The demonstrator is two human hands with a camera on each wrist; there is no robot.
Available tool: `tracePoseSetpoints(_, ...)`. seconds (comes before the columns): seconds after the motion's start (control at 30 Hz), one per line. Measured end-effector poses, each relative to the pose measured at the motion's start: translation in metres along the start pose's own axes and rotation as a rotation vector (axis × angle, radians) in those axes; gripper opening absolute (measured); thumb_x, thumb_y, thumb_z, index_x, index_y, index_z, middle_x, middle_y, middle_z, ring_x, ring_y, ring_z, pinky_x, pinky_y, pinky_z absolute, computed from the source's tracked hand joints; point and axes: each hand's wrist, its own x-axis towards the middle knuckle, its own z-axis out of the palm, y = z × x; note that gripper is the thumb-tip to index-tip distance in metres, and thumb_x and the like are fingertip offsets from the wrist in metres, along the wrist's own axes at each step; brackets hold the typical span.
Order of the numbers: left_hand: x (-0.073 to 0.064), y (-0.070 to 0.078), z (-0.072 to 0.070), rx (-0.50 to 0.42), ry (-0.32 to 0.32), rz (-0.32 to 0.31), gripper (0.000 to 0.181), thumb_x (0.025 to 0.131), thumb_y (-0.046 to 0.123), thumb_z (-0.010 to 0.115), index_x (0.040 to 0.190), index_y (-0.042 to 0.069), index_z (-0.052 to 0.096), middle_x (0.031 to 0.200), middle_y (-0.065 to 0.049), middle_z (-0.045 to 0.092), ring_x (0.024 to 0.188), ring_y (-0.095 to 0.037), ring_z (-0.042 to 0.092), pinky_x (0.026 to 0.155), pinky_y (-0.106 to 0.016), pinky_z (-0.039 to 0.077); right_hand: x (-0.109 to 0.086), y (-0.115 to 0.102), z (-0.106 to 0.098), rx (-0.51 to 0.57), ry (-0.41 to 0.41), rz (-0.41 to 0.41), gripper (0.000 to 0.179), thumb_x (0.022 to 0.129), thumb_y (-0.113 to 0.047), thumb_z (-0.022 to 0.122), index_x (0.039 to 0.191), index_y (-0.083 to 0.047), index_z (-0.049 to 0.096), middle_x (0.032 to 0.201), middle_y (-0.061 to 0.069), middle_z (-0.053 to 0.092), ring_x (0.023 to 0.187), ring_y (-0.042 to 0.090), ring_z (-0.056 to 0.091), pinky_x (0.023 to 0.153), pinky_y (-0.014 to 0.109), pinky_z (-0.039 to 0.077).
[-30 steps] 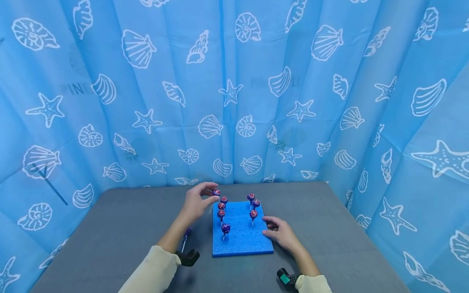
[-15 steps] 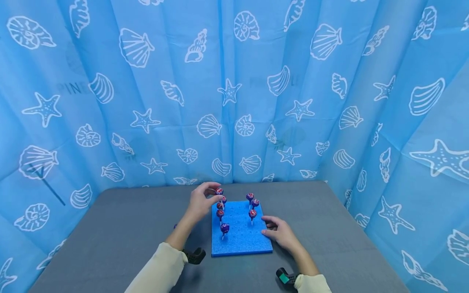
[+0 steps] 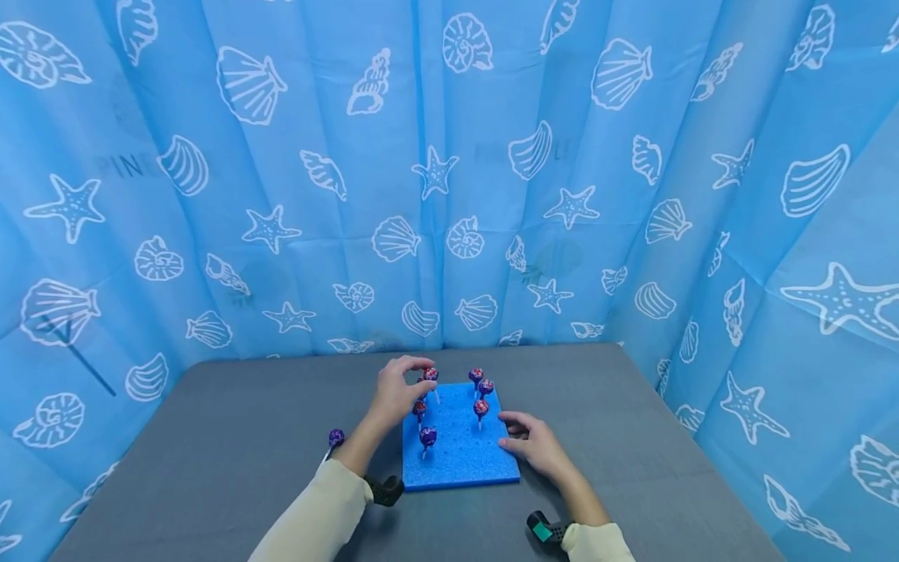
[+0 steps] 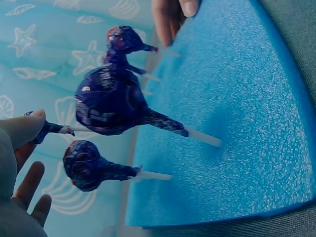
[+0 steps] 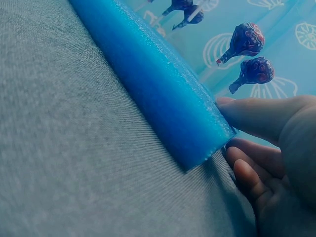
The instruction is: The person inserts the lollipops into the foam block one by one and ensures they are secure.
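Between thumb and fingers my left hand [image 3: 396, 390] pinches a lollipop [image 3: 431, 375] by its wrapped head, over the back left of a blue foam board [image 3: 456, 460]. Its white stick points down; whether the tip touches the foam I cannot tell. More wrapped lollipops stand upright in the foam: a left row, partly hidden by my left hand, with a purple lollipop [image 3: 428, 437] at its front, and a right group including a red-and-purple lollipop [image 3: 481, 407]. My right hand [image 3: 537, 446] touches the board's right edge, thumb [image 5: 232, 106] at the top edge, other fingers loosely bent beside it.
A loose purple lollipop [image 3: 336, 439] lies on the grey table [image 3: 267, 437], left of the board and partly behind my left forearm. Small holes dot the foam. A blue curtain [image 3: 435, 195] with white shell prints hangs behind the table.
My left hand has carried its lollipop rightward, from beside the board's back left corner to over the foam. The loose lollipop now shows left of my forearm. My right hand has stayed at the edge.
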Motion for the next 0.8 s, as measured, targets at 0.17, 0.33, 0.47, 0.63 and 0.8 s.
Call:
tracePoseSetpoints(0.17, 0.002, -0.004, 0.006, 0.076, -0.015, -0.027, 0.026, 0.084, 0.018, 0.078, 0.109, 0.016, 0.072, 0.108, -0.002, 0.066, 0.109, -0.030, 0.052, 0.089, -0.049, 0.046, 0.001, 0.000, 0.000, -0.013, 0.001, -0.001, 0.039, 0.088, -0.014, 0.073, 0.125, -0.008, 0.063, 0.116, 0.005, 0.063, 0.102, 0.022, 0.058, 0.084, 0.040, 0.047)
tracePoseSetpoints(0.33, 0.002, -0.010, 0.011, 0.140, -0.028, -0.052, 0.025, 0.084, 0.021, 0.078, 0.108, 0.020, 0.073, 0.108, 0.000, 0.066, 0.110, -0.027, 0.051, 0.091, -0.051, 0.043, 0.000, -0.001, 0.000, -0.017, 0.006, 0.012, 0.039, 0.088, -0.014, 0.073, 0.125, -0.009, 0.063, 0.115, 0.004, 0.063, 0.101, 0.021, 0.058, 0.084, 0.040, 0.047)
tracePoseSetpoints(0.47, 0.001, -0.011, 0.013, 0.171, -0.036, -0.058, 0.023, 0.085, 0.022, 0.078, 0.107, 0.020, 0.073, 0.108, 0.001, 0.066, 0.110, -0.025, 0.050, 0.093, -0.050, 0.040, 0.000, -0.002, 0.000, -0.018, 0.008, 0.026, 0.039, 0.088, -0.014, 0.073, 0.125, -0.009, 0.063, 0.115, 0.004, 0.063, 0.101, 0.022, 0.058, 0.084, 0.041, 0.048)
tracePoseSetpoints(0.63, 0.000, -0.012, 0.014, 0.176, -0.037, -0.047, 0.021, 0.084, 0.023, 0.078, 0.105, 0.020, 0.073, 0.108, 0.001, 0.067, 0.111, -0.025, 0.049, 0.094, -0.049, 0.036, 0.000, -0.002, 0.001, -0.012, 0.007, 0.026, 0.040, 0.087, -0.014, 0.074, 0.126, -0.008, 0.063, 0.115, 0.005, 0.063, 0.102, 0.023, 0.058, 0.085, 0.042, 0.048)
tracePoseSetpoints(0.8, 0.002, -0.015, 0.016, 0.181, -0.028, -0.027, 0.021, 0.084, 0.024, 0.078, 0.104, 0.019, 0.074, 0.107, 0.002, 0.067, 0.111, -0.025, 0.049, 0.092, -0.048, 0.036, -0.001, -0.003, 0.001, -0.003, 0.007, 0.026, 0.041, 0.088, -0.014, 0.073, 0.126, -0.008, 0.062, 0.116, 0.006, 0.063, 0.103, 0.024, 0.058, 0.086, 0.043, 0.048)
